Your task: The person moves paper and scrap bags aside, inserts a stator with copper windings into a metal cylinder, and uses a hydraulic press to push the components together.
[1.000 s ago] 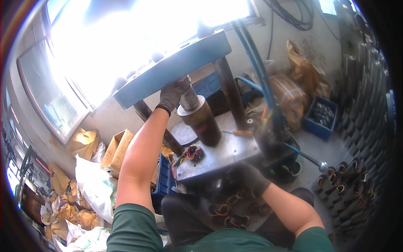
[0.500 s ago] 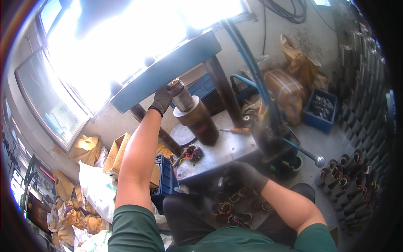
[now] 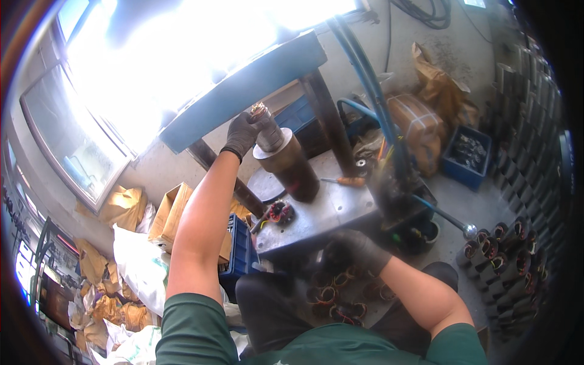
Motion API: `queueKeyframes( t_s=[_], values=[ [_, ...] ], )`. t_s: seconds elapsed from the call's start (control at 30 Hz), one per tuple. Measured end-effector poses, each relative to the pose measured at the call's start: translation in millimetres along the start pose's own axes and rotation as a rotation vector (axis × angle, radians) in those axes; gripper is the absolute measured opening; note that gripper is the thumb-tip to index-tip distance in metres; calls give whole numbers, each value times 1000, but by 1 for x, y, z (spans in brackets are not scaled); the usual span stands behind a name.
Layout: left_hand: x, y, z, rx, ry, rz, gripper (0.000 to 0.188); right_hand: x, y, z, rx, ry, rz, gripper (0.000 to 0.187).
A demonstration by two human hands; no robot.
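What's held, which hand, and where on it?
Left hand: silver cylinder, near its upper end, left side. Right hand: cannot tell.

Silvery cylinder point(image 3: 269, 139), copper-coloured top, on brown column point(image 3: 292, 172)

Daylight's pouring in from the big window point(image 3: 182, 67) up top and it's totally blown out, glare eating into the top edge of the blue beam point(image 3: 243, 92). The metal plate point(image 3: 331, 210) catches a soft sheen; below it's pretty dim, so the right hand point(image 3: 360, 250) looks murky. Fisheye bends the stacked tubes point(image 3: 535, 155) toward a black rim.
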State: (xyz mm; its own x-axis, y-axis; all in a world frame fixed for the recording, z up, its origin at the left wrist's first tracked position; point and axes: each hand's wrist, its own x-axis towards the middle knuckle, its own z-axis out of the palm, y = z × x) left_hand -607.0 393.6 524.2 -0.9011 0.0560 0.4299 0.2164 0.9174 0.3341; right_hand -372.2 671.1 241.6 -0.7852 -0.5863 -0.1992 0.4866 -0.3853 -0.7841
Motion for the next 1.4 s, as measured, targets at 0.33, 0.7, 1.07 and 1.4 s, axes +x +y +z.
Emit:
queueKeyframes(
  t_s=[0.33,0.7,1.07,1.4],
  values=[
    [-36,18,-20,-110,-78,0,67,-7,10,-12,-98,-52,-31,33],
    [-341,-194,30,-593,123,-305,44,-79,-47,9,-943,219,-768,31],
    [-681,-264,164,-178,-268,-1139,59,-225,-87,29,-1440,786,-1778,32],
    [-659,-225,176,6,-432,-1300,57,-276,-84,-139,-1791,1482,-1338,45]
  ],
)
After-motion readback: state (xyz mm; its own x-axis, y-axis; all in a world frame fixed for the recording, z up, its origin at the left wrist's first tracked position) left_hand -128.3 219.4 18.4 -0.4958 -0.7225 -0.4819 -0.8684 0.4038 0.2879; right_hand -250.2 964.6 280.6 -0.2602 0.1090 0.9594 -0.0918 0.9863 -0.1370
